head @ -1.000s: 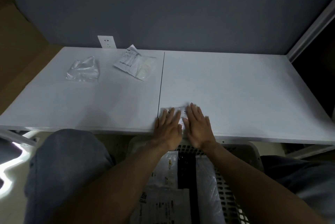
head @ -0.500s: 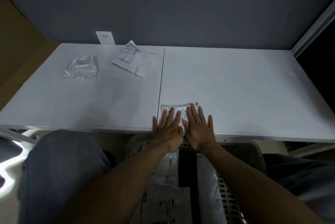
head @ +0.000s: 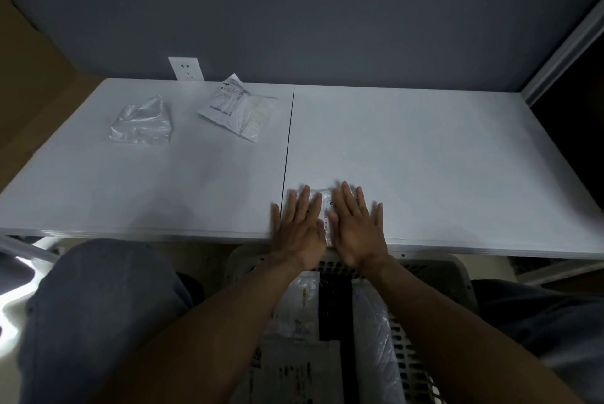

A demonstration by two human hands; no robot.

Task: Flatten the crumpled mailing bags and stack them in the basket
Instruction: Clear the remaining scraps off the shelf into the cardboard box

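Observation:
A small white mailing bag (head: 325, 207) lies at the near edge of the white table (head: 425, 158). My left hand (head: 299, 230) and my right hand (head: 358, 227) press flat on it side by side, fingers straight, covering most of it. Two crumpled bags sit at the far left: a clear one (head: 142, 122) and a white printed one (head: 240, 107). Below the table edge, between my knees, the perforated basket (head: 421, 348) holds several flattened bags (head: 297, 367).
A wall socket (head: 186, 68) sits behind the table at the back left. A dark seam (head: 287, 148) splits the tabletop. My knees flank the basket. A dark opening with a pale frame stands at the right.
Both hands slid toward the near table edge over the small bag, then spread slightly apart. The far bags have not moved.

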